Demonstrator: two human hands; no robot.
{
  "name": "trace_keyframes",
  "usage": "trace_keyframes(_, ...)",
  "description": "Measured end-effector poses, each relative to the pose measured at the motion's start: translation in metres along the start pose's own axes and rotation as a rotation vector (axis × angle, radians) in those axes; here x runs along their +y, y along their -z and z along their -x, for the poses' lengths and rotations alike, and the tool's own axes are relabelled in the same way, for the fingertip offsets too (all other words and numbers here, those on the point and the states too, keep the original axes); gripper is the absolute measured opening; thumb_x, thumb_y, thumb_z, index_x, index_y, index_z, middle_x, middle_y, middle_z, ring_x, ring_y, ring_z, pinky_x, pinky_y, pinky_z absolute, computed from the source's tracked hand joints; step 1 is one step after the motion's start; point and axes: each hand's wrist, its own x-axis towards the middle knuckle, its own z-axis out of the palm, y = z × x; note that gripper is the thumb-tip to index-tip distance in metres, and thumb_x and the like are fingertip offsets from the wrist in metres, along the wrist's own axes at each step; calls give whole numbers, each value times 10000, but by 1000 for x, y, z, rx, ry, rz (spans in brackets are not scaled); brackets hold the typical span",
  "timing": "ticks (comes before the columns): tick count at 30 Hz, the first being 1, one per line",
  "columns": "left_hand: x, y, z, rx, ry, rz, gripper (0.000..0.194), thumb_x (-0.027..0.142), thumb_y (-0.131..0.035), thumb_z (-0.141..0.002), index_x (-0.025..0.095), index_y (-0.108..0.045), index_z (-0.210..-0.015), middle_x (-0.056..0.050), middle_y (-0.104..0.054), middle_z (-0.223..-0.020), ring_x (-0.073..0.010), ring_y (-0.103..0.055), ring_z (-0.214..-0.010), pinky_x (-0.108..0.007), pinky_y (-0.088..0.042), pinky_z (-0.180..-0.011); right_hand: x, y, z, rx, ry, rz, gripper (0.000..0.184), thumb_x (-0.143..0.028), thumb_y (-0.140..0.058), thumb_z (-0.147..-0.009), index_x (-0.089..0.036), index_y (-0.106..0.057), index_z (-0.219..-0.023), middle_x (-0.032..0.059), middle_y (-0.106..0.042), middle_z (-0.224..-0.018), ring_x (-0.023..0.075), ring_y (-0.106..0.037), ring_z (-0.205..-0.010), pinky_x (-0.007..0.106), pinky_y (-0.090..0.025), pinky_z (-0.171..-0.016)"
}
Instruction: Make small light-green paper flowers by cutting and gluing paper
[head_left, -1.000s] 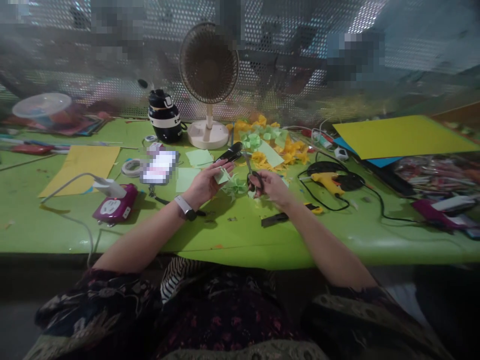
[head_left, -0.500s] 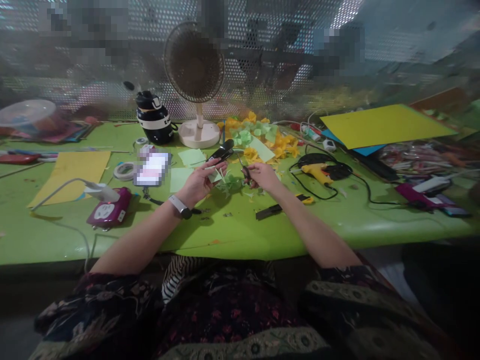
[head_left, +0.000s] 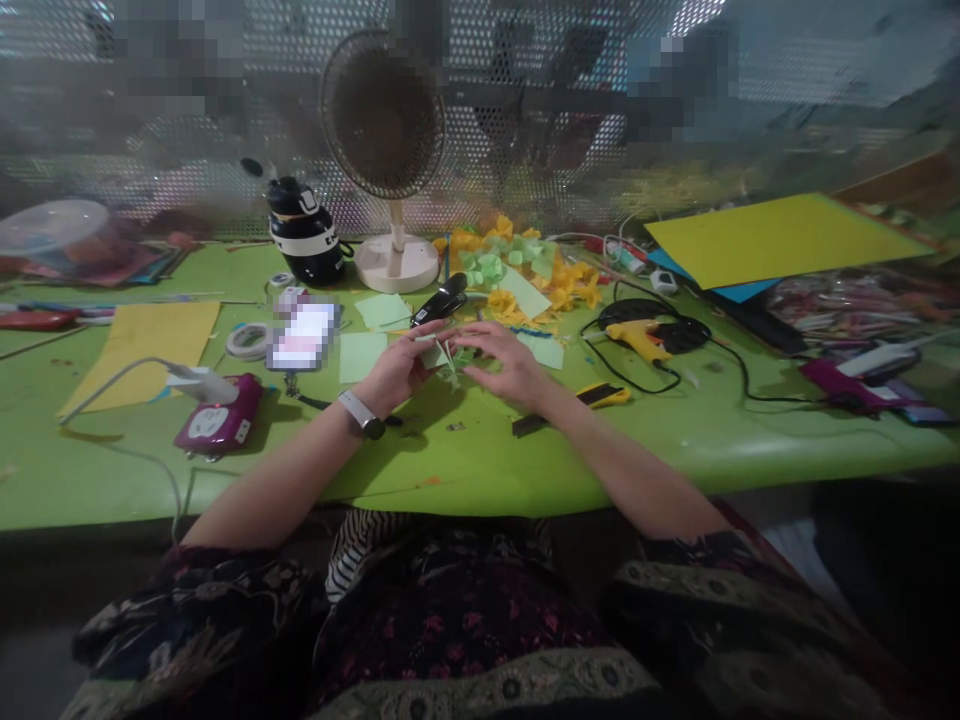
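My left hand (head_left: pixel 395 373) is closed on a pale green paper (head_left: pixel 435 355) with thin cut strips, pinched between thumb and fingers. From the other side, my right hand (head_left: pixel 504 368) bends over the same paper. Its fingertips are at the strips, and its thumb sits a little lower. Small green cut pieces (head_left: pixel 466 356) show between the hands. Just beyond them lies a black stapler (head_left: pixel 441 300). Pale green paper squares (head_left: pixel 363 357) lie beside my left hand, and another green square (head_left: pixel 541 349) is past my right hand.
Yellow and green paper flowers (head_left: pixel 517 262) are heaped behind the hands. A yellow cutter (head_left: pixel 600 396) lies under my right forearm. Farther right is a yellow glue gun (head_left: pixel 637 340) with its cable. A fan (head_left: pixel 396 262), black bottle (head_left: pixel 306 235), phone (head_left: pixel 302 335) and purple power adapter (head_left: pixel 221 420) stand around.
My right hand has moved left to the paper in my left hand. The scissors it held are no longer seen in it. A green square shows beyond it now.
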Motion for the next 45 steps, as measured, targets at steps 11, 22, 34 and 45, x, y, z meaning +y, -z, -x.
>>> trace_keyframes(11,-5,1,1,-51,37,-80,253,36,-560,-894,111,-700,-1091,-122,-773,-1049,-127,-696,-729,-210,-569,-601,-1,-8,-1,-88,134,122,96,-206,-672,-910,-213,-656,-1004,106,-540,-1449,267,-532,-1313,533,-434,-1123)
trace_keyframes(22,-4,3,0,-23,56,-120,274,20,-548,-890,121,-702,-1093,-97,-768,-1007,-126,-697,-756,-233,-576,-667,5,-12,-1,-101,100,115,184,-167,-645,-915,-218,-687,-1087,98,-601,-1351,264,-535,-1311,508,-450,-1114)
trace_keyframes(34,14,5,3,6,-142,-717,97,108,-646,-866,136,-702,-940,-91,-743,-838,-158,-698,-696,-341,-571,-768,2,9,0,-172,-46,30,110,-239,-643,-917,-202,-725,-980,79,-711,-1047,225,-651,-968,418,-518,-892)
trace_keyframes(45,15,26,-10,20,-320,-972,255,243,-763,-782,179,-715,-1024,-53,-714,-734,-159,-693,-673,-252,-546,-651,-35,19,7,-691,-185,147,188,-203,-654,-756,-173,-659,-941,67,-689,-941,179,-575,-777,287,-388,-645)
